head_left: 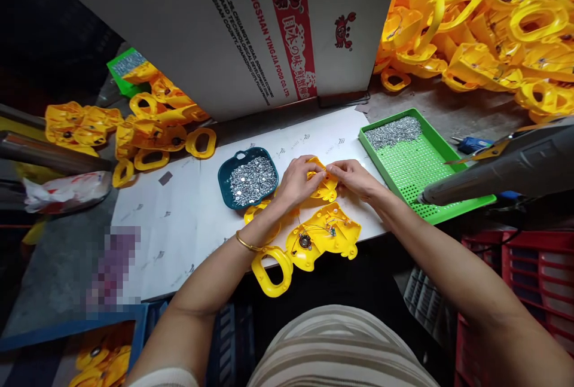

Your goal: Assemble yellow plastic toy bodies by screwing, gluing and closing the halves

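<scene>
My left hand point(298, 181) has its fingers bent over a small yellow plastic shell point(326, 191), thumb and fingers closed on its upper left side. My right hand point(352, 177) pinches at the same shell's right edge; anything small between its fingertips is hidden. Just below lies a larger open yellow shell half point(320, 234) with a round speaker, thin wires and a small green circuit board inside. A yellow ring-shaped handle point(257, 273) adjoins its left side. More yellow plastic point(258, 215) shows partly behind my left forearm.
Left of my hands stands a dark teal tray point(223, 186) of shiny small metal parts. A green perforated tray point(394, 162) with small metal pieces sits right, under a grey tool arm point(484, 165). Yellow shells point(475, 46) pile behind. A white carton point(192, 34) blocks the back.
</scene>
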